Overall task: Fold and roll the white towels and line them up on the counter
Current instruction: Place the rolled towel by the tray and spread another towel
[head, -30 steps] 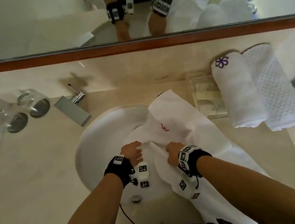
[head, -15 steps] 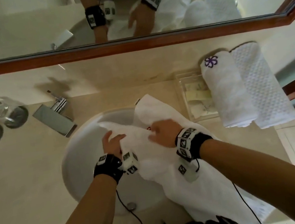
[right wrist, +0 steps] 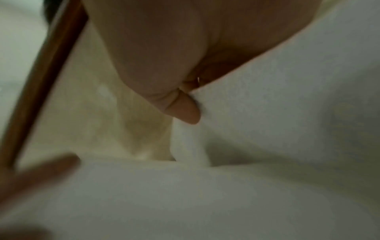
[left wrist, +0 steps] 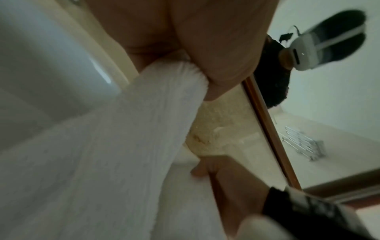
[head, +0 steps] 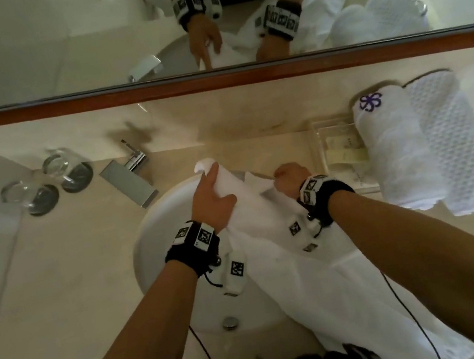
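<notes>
A long white towel [head: 319, 275] lies across the round white sink [head: 160, 256] and hangs over the counter's front edge. My left hand [head: 211, 196] grips a folded-over part of it [left wrist: 144, 121] and holds that end up near the sink's far rim. To its right, my right hand [head: 290, 181] pinches the towel's edge [right wrist: 267, 105] between thumb and fingers. Two rolled white towels lie side by side at the right of the counter: one with a purple flower [head: 392, 149] and a waffle-textured one [head: 458, 146].
A chrome tap [head: 130, 176] stands behind the sink on the left, with two glasses [head: 49, 180] further left. A clear tray of sachets [head: 341, 151] sits between the sink and the rolled towels. A wood-framed mirror [head: 211, 79] runs along the back wall.
My hands have lifted the near part of the towel and carried it up and away from me, folding it over; my left hand now holds the fold by the sink's far rim.
</notes>
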Motion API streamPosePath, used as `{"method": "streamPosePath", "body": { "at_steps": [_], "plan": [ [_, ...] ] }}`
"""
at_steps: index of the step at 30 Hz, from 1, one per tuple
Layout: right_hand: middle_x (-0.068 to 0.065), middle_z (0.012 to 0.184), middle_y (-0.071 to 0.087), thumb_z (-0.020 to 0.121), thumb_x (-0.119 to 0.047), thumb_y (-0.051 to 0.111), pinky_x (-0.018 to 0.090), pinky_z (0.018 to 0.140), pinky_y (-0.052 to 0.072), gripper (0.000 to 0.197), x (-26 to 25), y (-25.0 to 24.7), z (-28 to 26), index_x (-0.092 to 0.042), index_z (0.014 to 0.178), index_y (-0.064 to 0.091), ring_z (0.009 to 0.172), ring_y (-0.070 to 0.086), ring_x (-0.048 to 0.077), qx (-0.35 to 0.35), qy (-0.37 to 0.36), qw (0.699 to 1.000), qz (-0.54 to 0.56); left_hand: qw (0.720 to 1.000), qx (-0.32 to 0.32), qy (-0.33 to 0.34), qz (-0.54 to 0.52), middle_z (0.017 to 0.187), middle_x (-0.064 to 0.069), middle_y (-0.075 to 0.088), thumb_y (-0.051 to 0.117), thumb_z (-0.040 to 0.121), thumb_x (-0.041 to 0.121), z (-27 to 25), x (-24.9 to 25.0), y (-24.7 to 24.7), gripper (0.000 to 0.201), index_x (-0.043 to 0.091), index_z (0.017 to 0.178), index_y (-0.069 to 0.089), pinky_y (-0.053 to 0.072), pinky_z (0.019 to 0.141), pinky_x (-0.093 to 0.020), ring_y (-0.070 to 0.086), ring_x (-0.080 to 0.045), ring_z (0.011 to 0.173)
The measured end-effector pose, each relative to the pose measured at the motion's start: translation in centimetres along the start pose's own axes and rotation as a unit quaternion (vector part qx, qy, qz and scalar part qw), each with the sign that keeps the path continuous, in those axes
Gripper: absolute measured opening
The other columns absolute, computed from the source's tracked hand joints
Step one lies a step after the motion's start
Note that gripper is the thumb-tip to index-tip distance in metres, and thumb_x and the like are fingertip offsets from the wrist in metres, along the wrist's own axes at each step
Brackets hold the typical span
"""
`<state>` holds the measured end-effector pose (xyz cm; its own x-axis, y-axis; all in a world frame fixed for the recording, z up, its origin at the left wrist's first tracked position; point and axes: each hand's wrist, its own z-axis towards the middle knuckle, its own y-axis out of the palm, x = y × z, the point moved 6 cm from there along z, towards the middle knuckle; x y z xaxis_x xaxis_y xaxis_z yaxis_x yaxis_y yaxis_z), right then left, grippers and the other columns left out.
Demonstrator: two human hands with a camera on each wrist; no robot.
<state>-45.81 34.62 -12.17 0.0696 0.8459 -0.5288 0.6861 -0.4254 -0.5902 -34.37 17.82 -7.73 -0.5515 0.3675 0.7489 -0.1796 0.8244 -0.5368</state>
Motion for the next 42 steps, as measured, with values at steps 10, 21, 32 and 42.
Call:
{"method": "streamPosePath", "body": {
  "at_steps": [10, 21, 32, 42],
  "plan": [
    [0.017, 0.086, 0.062, 0.084, -0.013, 0.051, 0.043, 0.075, 0.052, 0.011, 0.1, -6.3, -6.0, -0.005, 0.087, 0.058, 0.079, 0.059, 0.034, 0.071, 0.080, 0.849, 0.517, 0.984, -0.035, 0.131, 0.115, 0.163, -0.001, 0.007, 0.059, 0.087, 0.010, -3.3, 6.8, 4.4, 0.082, 0.022, 0.155, 0.014, 0.021, 0.109, -0.021, 0.021, -0.021, 0.147],
    [0.016, 0.097, 0.064, 0.090, -0.012, 0.050, 0.039, 0.071, 0.051, 0.030, 5.2, -11.3, -12.9, 0.002, 0.115, 0.058, 0.091, 0.060, 0.036, 0.169, 0.052, 0.744, 0.644, 0.986, -0.034, 0.143, 0.081, 0.161, -0.001, 0.019, 0.058, 0.081, 0.009, -6.8, 9.0, 8.6, 0.086, 0.026, 0.155, 0.018, 0.030, 0.115, -0.036, 0.027, -0.022, 0.145],
    [0.012, 0.081, 0.043, 0.044, -0.010, 0.061, 0.037, 0.060, 0.035, 0.039, 4.5, -9.0, -13.8, -0.006, 0.081, 0.050, 0.065, 0.037, 0.032, 0.009, -0.015, 0.915, 0.404, 0.946, -0.061, 0.291, 0.126, 0.161, 0.014, 0.017, 0.055, 0.078, 0.004, -10.2, 12.9, 11.8, 0.086, 0.037, 0.151, 0.025, 0.041, 0.096, -0.022, 0.049, -0.015, 0.127],
    [0.013, 0.104, 0.058, 0.088, -0.010, 0.042, 0.042, 0.071, 0.057, 0.028, 4.9, -10.3, -16.7, -0.011, 0.115, 0.046, 0.081, 0.057, 0.033, 0.005, -0.051, 0.993, 0.111, 0.937, -0.018, 0.286, 0.201, 0.155, 0.023, 0.008, 0.054, 0.081, 0.003, -11.5, 14.0, 11.2, 0.080, 0.027, 0.152, 0.027, 0.047, 0.087, -0.023, 0.064, -0.022, 0.097]
  ]
}}
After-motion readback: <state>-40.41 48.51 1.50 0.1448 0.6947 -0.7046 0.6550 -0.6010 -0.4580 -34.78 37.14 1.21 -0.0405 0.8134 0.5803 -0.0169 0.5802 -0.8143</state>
